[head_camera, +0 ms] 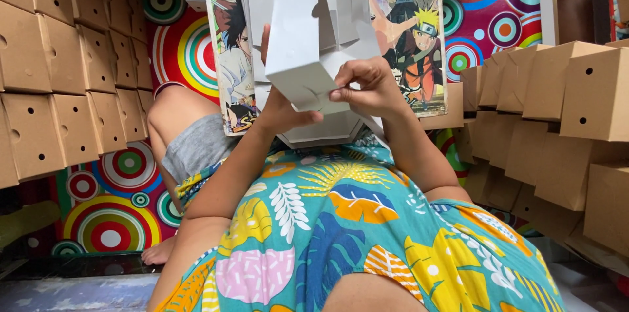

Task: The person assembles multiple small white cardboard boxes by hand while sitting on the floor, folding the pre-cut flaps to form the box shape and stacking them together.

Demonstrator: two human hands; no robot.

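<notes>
Both my hands hold a half-folded grey cardboard box up in front of my chest. My left hand grips its lower left side from beneath, thumb pointing right. My right hand pinches a flap at the lower right edge with fingers curled. Behind the box lies a flat board printed with cartoon figures, partly hidden by the box. My leaf-patterned clothing fills the lower part of the view.
Stacks of folded brown cardboard boxes with small holes rise at the left and at the right. A floor mat with coloured circles lies underneath. My bent knee in grey shorts is at the left.
</notes>
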